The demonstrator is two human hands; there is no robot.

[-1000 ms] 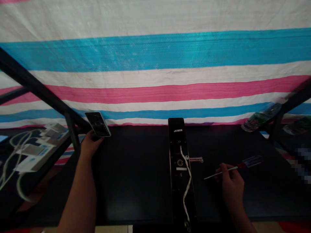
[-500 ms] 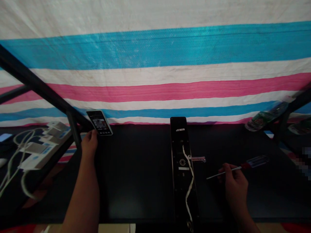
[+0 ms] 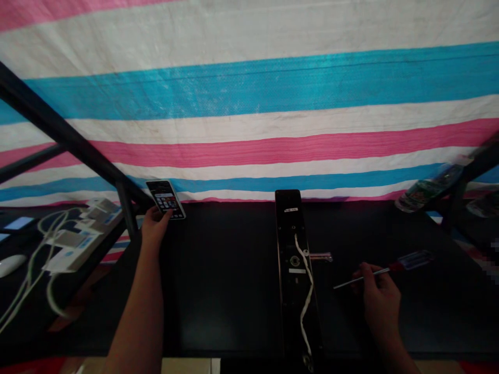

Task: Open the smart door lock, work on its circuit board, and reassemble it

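My left hand [image 3: 154, 228] is at the lower left edge of a smartphone [image 3: 167, 200], with the thumb over its lit screen and the other fingers partly hidden at the edge. The phone stands tilted at the back of the black table. In my right hand [image 3: 380, 298] is a screwdriver [image 3: 413, 261], gripped by its metal shaft, with the tip pointing left and the clear and red handle to the right. Between the hands lies a long black door lock panel [image 3: 288, 306], carrying a white cable [image 3: 307, 298] and a shiny lever handle [image 3: 320, 257] on its right side.
A striped plastic sheet [image 3: 249, 124] hangs behind the black table [image 3: 226, 291]. At left, a white power strip [image 3: 70, 252] holds plugs and cords beside a dark frame post [image 3: 127, 205]. A plastic bottle [image 3: 419, 195] leans at the back right.
My left thumb has moved onto the phone's screen, and the picture on the screen differs. The view has shifted slightly. My right hand keeps its hold on the screwdriver.
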